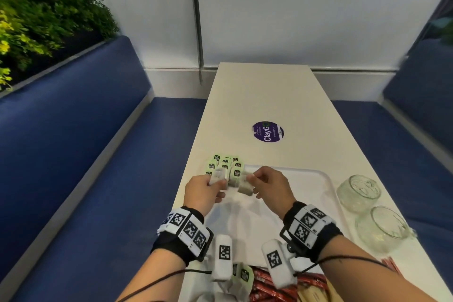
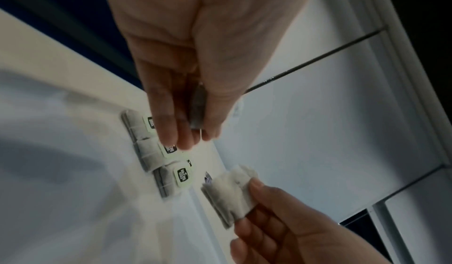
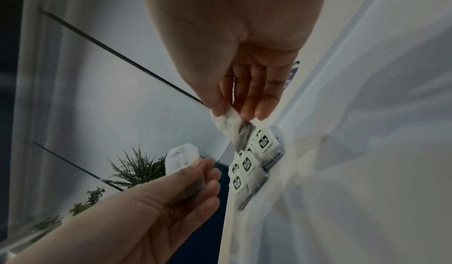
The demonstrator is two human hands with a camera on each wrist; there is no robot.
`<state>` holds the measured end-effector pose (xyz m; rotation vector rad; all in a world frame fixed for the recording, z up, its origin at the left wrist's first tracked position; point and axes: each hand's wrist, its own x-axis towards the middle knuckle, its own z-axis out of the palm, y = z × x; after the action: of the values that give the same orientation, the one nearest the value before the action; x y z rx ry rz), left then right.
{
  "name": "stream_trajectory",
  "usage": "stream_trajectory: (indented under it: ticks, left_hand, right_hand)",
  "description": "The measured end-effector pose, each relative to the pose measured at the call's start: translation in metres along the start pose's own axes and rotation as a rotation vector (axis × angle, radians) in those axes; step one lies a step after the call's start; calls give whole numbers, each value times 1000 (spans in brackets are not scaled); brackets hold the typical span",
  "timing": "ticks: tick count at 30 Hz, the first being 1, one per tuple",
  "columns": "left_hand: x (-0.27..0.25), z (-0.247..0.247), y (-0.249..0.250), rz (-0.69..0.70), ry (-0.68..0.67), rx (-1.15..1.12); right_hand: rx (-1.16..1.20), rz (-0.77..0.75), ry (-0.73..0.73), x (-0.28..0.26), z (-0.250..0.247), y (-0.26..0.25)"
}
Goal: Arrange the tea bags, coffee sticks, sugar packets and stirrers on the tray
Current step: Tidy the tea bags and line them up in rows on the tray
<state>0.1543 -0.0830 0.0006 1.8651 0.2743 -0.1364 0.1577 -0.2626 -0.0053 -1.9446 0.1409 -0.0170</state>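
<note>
Each hand pinches one grey-white tea bag over the near left part of the white tray (image 1: 306, 186). My left hand (image 1: 217, 182) holds its tea bag (image 1: 218, 176) between thumb and fingers; the left wrist view shows that bag edge-on (image 2: 198, 109). The right hand (image 1: 251, 180) holds another tea bag (image 1: 245, 188), which hangs from its fingertips (image 3: 234, 131). Just beyond both hands, several tea bags with green tags (image 1: 224, 164) lie in rows by the tray's far left corner (image 2: 156, 152); whether they sit inside the rim I cannot tell.
Two empty glass bowls (image 1: 359, 192) (image 1: 382, 228) stand on the table right of the tray. Red coffee sticks (image 1: 269, 287) and more tea bags (image 1: 242, 277) lie near the front edge. A purple round sticker (image 1: 268, 131) marks the table (image 1: 257, 95). Blue benches flank both sides.
</note>
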Motion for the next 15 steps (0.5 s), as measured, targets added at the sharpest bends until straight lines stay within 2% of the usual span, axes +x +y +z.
stream_trajectory:
  ticks: [2,7,12,15]
  left_hand:
    - [-5,6,3,61,52,56]
    - [-25,30,13,207,-15,125]
    - [-26,31,14,188,-25,58]
    - [-25,31,15,168,-40,122]
  right_hand:
    - [-5,29,28,-4,-3,1]
    - [-44,10,-10,-15,0,-6]
    - [78,16,-63,-20,1,-11]
    - [68,3,-131,-21,1,-10]
